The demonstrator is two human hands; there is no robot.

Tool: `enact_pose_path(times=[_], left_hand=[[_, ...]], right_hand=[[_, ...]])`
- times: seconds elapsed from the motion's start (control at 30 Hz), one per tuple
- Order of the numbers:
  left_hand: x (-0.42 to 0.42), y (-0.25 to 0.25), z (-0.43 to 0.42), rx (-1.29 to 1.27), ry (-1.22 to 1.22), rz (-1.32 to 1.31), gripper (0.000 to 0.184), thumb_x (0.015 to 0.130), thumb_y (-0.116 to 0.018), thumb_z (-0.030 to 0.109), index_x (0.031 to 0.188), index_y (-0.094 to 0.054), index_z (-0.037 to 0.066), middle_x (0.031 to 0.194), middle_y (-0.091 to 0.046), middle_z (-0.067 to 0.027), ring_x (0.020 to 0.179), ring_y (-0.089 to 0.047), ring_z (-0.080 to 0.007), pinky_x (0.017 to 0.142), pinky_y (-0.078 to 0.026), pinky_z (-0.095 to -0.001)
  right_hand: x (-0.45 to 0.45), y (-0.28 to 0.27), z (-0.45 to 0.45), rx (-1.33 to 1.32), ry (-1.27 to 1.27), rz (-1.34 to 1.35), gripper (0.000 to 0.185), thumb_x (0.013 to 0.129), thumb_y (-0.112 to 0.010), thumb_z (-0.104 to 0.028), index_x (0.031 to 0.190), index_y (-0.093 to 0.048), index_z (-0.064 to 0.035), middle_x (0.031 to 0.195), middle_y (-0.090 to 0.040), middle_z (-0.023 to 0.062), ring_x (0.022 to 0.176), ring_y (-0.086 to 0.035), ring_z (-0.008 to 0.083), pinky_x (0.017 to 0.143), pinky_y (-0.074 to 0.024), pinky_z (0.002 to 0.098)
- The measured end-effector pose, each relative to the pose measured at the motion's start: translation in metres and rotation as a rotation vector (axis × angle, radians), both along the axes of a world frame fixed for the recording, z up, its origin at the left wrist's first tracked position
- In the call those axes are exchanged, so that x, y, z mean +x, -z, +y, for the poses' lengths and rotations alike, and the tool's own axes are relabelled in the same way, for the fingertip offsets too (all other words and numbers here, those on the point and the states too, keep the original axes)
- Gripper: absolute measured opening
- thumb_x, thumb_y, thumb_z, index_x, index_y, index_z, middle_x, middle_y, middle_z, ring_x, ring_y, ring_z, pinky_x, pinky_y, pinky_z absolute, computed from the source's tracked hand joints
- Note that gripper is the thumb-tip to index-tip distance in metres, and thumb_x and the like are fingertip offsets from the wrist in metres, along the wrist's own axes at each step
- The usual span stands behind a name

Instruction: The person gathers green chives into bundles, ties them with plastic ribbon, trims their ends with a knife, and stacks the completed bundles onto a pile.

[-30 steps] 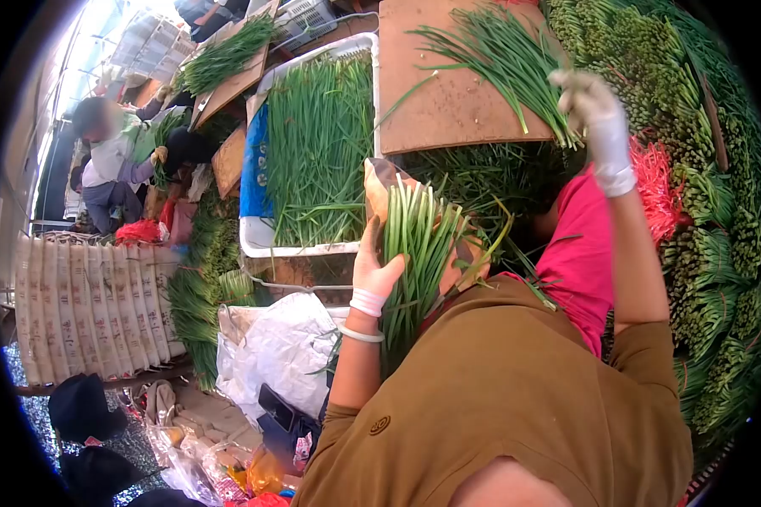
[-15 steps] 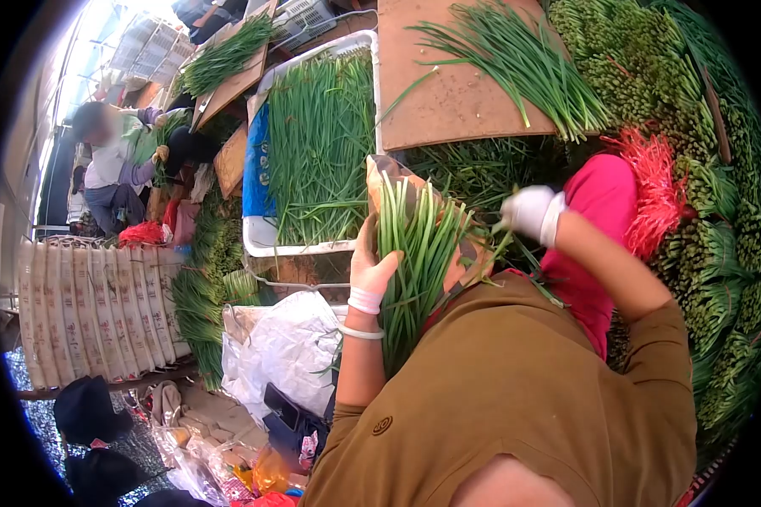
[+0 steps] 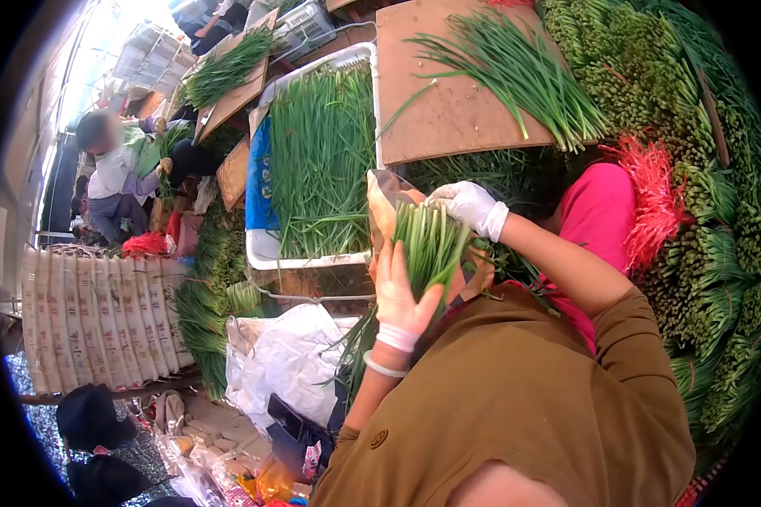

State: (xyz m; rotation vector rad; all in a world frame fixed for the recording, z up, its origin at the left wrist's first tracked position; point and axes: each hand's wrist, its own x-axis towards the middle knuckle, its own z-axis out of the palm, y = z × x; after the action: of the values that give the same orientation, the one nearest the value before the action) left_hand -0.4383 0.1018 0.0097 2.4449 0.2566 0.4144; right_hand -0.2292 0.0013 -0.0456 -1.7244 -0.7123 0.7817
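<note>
My gloved left hand [image 3: 404, 296] is wrapped round a bundle of green stalks [image 3: 431, 241], whose pale ends point up and away from me. At the upper ends of that bundle is my white-gloved right hand [image 3: 469, 205], its fingers bent over the stalk tips; what they pinch is too small to tell. The bundle rests over an orange and brown cloth [image 3: 382, 207] on my lap. Beyond my hands, a loose pile of stalks [image 3: 516, 72] lies on a brown board [image 3: 414, 110]. A white crate [image 3: 266, 253] full of long green stalks [image 3: 321, 160] stands left of the board.
Red strings [image 3: 647, 198] hang by my pink-covered knee [image 3: 596, 211]. Stacked green bundles [image 3: 702, 296] line the right side. A white sack [image 3: 287, 355] lies at lower left, near a phone [image 3: 286, 416]. Another person [image 3: 114, 173] sits at the far left, handling greens.
My right hand has come from above the board's edge, down and left to the tips of the held bundle. My left hand has shifted slightly, with its fingers now laid across the stalks.
</note>
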Motion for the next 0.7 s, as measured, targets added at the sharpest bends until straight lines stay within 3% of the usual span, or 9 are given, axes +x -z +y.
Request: enact_pose_path(times=[0.13,0.2,0.27,0.33,0.43,0.57,0.63,0.67,0.7], left_hand=[[0.007,0.003,-0.008,0.197,-0.054,0.083,0.099,0.062,-0.077,0.036,0.139,-0.029,-0.004,0.141,-0.031,-0.0292,0.128,-0.033,-0.0437,0.107,-0.024,-0.0529],[0.010,0.005,-0.002,0.184,-0.065,0.103,0.100,0.058,-0.079,0.026,0.139,-0.028,-0.003,0.138,-0.036,-0.0269,0.126,-0.036,-0.0427,0.107,-0.028,-0.0499],[0.012,0.012,0.012,-0.026,-0.057,0.078,0.097,0.059,-0.076,0.019,0.140,-0.027,-0.003,0.133,-0.041,-0.0258,0.123,-0.040,-0.0408,0.105,-0.031,-0.0462],[0.014,0.007,0.021,-0.220,-0.039,0.028,0.092,0.062,-0.071,0.009,0.141,-0.026,-0.003,0.124,-0.049,-0.0235,0.116,-0.048,-0.0366,0.102,-0.038,-0.0394],[0.013,0.008,0.032,-0.766,-0.111,-0.015,0.084,0.069,-0.065,0.002,0.143,-0.024,-0.003,0.129,-0.049,-0.0177,0.115,-0.052,-0.0251,0.099,-0.041,-0.0329],[0.011,0.008,0.043,-0.861,-0.086,0.017,0.086,0.072,-0.062,-0.001,0.146,-0.016,-0.001,0.133,-0.045,-0.0165,0.117,-0.049,-0.0231,0.100,-0.039,-0.0322],[0.005,0.012,0.040,-0.714,-0.010,-0.015,0.087,0.072,-0.062,0.000,0.146,-0.015,-0.002,0.137,-0.041,-0.0175,0.122,-0.045,-0.0239,0.104,-0.035,-0.0334],[0.005,-0.004,0.028,-0.862,-0.015,-0.009,0.087,0.072,-0.062,0.000,0.146,-0.015,-0.003,0.140,-0.036,-0.0181,0.128,-0.038,-0.0249,0.108,-0.029,-0.0344],[0.002,0.001,0.020,-0.970,-0.043,-0.064,0.093,0.068,-0.067,0.005,0.145,-0.015,-0.004,0.142,-0.034,-0.0210,0.130,-0.036,-0.0280,0.109,-0.028,-0.0359]], right_hand=[[0.016,-0.041,-0.006,0.219,0.093,0.198,0.017,0.087,-0.056,-0.009,0.092,-0.070,-0.0001,0.085,-0.070,0.0036,0.069,-0.060,0.0099,0.065,-0.0483,0.0231],[0.067,-0.065,-0.024,0.559,0.137,0.038,0.021,0.091,-0.054,-0.015,0.091,-0.070,-0.0014,0.086,-0.070,0.0044,0.066,-0.058,0.0085,0.062,-0.0473,0.0230],[0.102,-0.119,-0.064,0.404,0.374,-0.430,0.031,0.095,-0.051,-0.028,0.093,-0.069,-0.0031,0.096,-0.070,0.0045,0.074,-0.059,0.0084,0.070,-0.0477,0.0234],[0.122,-0.137,-0.097,0.396,0.505,-0.287,0.022,0.094,-0.051,-0.018,0.089,-0.068,-0.0057,0.091,-0.071,0.0044,0.073,-0.060,0.0117,0.070,-0.0483,0.0257],[0.112,-0.106,-0.129,-0.159,0.187,-1.078,0.019,0.086,-0.062,-0.025,0.091,-0.068,-0.0074,0.094,-0.068,0.0096,0.083,-0.064,0.0238,0.079,-0.0501,0.0332],[0.011,-0.004,-0.112,-0.167,-0.128,-0.152,0.030,0.083,-0.065,-0.033,0.100,-0.069,-0.0077,0.096,-0.068,0.0111,0.091,-0.064,0.0246,0.083,-0.0500,0.0346],[-0.036,0.019,-0.078,-0.177,-0.145,0.297,0.031,0.086,-0.064,-0.030,0.102,-0.066,-0.0030,0.080,-0.069,0.0094,0.075,-0.066,0.0183,0.071,-0.0523,0.0306],[-0.052,0.007,-0.060,-0.109,-0.080,0.592,0.026,0.088,-0.063,-0.025,0.097,-0.065,-0.0006,0.074,-0.067,0.0085,0.068,-0.065,0.0154,0.065,-0.0521,0.0279],[-0.057,-0.010,-0.045,-0.051,-0.082,0.463,0.023,0.089,-0.061,-0.022,0.088,-0.064,0.0007,0.073,-0.067,0.0088,0.067,-0.065,0.0147,0.063,-0.0518,0.0271]])
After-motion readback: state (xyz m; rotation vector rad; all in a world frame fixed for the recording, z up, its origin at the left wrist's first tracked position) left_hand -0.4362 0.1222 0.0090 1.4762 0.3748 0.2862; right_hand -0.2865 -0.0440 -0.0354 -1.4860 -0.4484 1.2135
